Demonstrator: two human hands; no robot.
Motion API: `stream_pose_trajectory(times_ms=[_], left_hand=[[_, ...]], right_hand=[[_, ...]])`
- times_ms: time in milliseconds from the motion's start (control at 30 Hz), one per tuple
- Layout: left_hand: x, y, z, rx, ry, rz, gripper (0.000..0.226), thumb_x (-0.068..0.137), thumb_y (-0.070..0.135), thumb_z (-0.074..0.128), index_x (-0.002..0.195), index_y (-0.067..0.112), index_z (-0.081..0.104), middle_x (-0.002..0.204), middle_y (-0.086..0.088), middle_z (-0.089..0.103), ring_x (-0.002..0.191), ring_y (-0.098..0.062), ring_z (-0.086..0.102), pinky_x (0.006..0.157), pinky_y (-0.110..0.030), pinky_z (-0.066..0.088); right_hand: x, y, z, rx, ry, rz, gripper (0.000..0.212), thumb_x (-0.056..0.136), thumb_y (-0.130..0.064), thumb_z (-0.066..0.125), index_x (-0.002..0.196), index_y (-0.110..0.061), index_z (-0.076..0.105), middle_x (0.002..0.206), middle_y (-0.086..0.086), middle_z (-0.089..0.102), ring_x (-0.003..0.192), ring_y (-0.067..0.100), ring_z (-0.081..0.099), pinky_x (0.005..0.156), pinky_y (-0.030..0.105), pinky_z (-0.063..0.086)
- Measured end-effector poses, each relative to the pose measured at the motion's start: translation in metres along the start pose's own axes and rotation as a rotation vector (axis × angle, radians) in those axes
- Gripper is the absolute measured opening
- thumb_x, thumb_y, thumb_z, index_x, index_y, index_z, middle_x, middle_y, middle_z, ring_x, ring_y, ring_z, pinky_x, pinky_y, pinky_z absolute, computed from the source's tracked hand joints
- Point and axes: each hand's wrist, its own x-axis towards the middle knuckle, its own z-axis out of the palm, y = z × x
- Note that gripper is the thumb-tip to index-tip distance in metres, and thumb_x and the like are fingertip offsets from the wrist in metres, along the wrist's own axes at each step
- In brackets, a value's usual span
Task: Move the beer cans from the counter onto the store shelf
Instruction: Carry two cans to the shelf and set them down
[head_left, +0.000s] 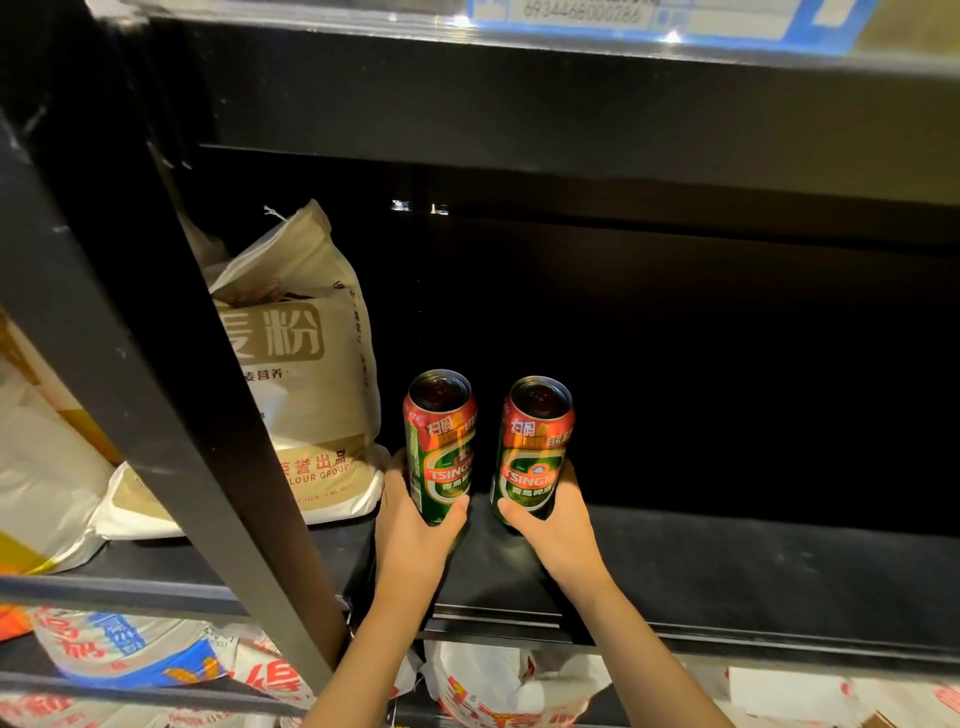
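Two Tsingtao cans upright on the black shelf board (727, 566), side by side with a small gap, just inside the front edge. Left hand (415, 525) grips the left Tsingtao can (440, 447) low on the body, thumb across the front at 5 o'clock of the label, fingers round the far side. Right hand (556, 530) grips the right Tsingtao can (535, 454) the same way, thumb on the front at 7 o'clock. Both grips closed on the cans; can't tell whether the bases are fully seated or just above the board. Labels: green body, red top band, white "TSINGTAO" partly cut off by curvature, Chinese characters 青岛啤酒 below, 扫码 on the red band. At 9 o'clock of the left can, just beside it: beige flour sack (306, 364), standing, reads 粉 in large type, "FLOUR GROUP" near the bottom; a second sack (140, 504) lies flat at its foot. Black diagonal upright (156, 395) crosses the left of frame. Shelf interior dark, back panel black. At 12 o'clock, the upper shelf edge carries a price tag strip (649, 18) with barcode digits, blurred. At 6 o'clock, lower tier holds white bags (519, 691) with red print, plus a blue-and-orange printed one (135, 654) at 8 o'clock.
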Motion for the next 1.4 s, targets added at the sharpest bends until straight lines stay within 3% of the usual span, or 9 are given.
stream_pose_trajectory(times_ms=[100,200,367,500,767,1100,1167,1300,1400], left_hand=[[-0.001,0.006,0.0,-0.028,-0.019,-0.011,0.051,0.075,0.017,0.075,0.111,0.019,0.039,0.104,0.001,0.058,0.089,-0.003,0.057,0.072,-0.017,0.042],[0.0,0.01,0.0,-0.049,-0.03,-0.015,0.057,0.073,0.016,0.077,0.114,0.02,0.038,0.102,0.005,0.055,0.085,0.003,0.054,0.077,-0.022,0.041],[0.002,0.004,-0.001,-0.029,-0.034,-0.029,0.055,0.07,0.03,0.08,0.11,0.015,0.045,0.105,0.0,0.058,0.098,-0.016,0.058,0.078,-0.027,0.044],[-0.001,0.001,-0.002,-0.022,-0.033,-0.013,0.064,0.066,0.053,0.07,0.119,0.026,0.048,0.113,0.002,0.057,0.107,-0.014,0.056,0.089,-0.034,0.049],[0.002,0.002,0.0,-0.045,-0.035,-0.023,0.049,0.074,0.02,0.076,0.107,0.02,0.041,0.098,0.009,0.056,0.089,-0.005,0.057,0.078,-0.027,0.045],[0.001,0.0,0.005,0.057,0.017,0.056,0.064,0.07,0.026,0.081,0.121,0.01,0.046,0.113,-0.004,0.051,0.103,-0.013,0.05,0.083,-0.027,0.044],[0.0,0.0,0.004,0.069,0.029,0.066,0.06,0.071,0.025,0.08,0.119,0.012,0.047,0.111,-0.002,0.052,0.101,-0.01,0.049,0.08,-0.026,0.043],[-0.001,-0.001,0.002,0.029,0.042,0.04,0.06,0.07,0.023,0.081,0.118,0.012,0.048,0.109,0.004,0.055,0.097,-0.008,0.052,0.079,-0.024,0.043],[-0.002,-0.002,0.002,0.04,0.056,0.051,0.058,0.069,0.023,0.081,0.118,0.015,0.052,0.106,0.008,0.055,0.098,-0.006,0.051,0.081,-0.025,0.042]], right_hand=[[0.0,-0.001,-0.001,-0.007,0.013,0.009,0.054,0.072,-0.015,0.081,0.112,-0.028,0.048,0.105,-0.01,0.062,0.095,0.0,0.06,0.07,0.01,0.049],[0.0,-0.003,-0.001,-0.002,0.035,0.008,0.057,0.069,-0.014,0.083,0.111,-0.028,0.047,0.102,-0.014,0.061,0.093,-0.002,0.06,0.069,0.007,0.049],[-0.002,-0.003,-0.001,0.003,0.05,0.009,0.057,0.067,-0.017,0.085,0.108,-0.031,0.048,0.101,-0.017,0.061,0.091,-0.004,0.06,0.069,0.009,0.048],[-0.001,-0.003,-0.001,-0.005,0.062,0.015,0.06,0.066,-0.019,0.085,0.111,-0.029,0.047,0.101,-0.017,0.06,0.092,-0.004,0.06,0.069,0.011,0.048],[-0.001,-0.002,-0.002,-0.057,0.019,-0.02,0.054,0.07,-0.025,0.082,0.112,-0.032,0.048,0.103,-0.018,0.06,0.092,-0.007,0.058,0.072,0.007,0.046],[-0.004,-0.003,-0.005,-0.117,-0.045,-0.038,0.054,0.078,-0.015,0.075,0.117,-0.033,0.043,0.108,-0.019,0.054,0.097,-0.009,0.053,0.078,0.002,0.041],[-0.004,-0.003,-0.004,-0.135,-0.021,-0.045,0.057,0.076,-0.021,0.078,0.119,-0.033,0.044,0.109,-0.019,0.055,0.099,-0.005,0.054,0.082,0.008,0.04],[-0.004,-0.002,-0.003,-0.152,0.0,-0.066,0.057,0.073,-0.021,0.08,0.114,-0.037,0.045,0.104,-0.025,0.055,0.094,-0.015,0.053,0.076,0.001,0.041],[-0.002,-0.001,-0.004,-0.153,-0.007,-0.048,0.052,0.073,-0.021,0.08,0.112,-0.034,0.047,0.105,-0.017,0.058,0.092,-0.01,0.055,0.073,0.002,0.043]])
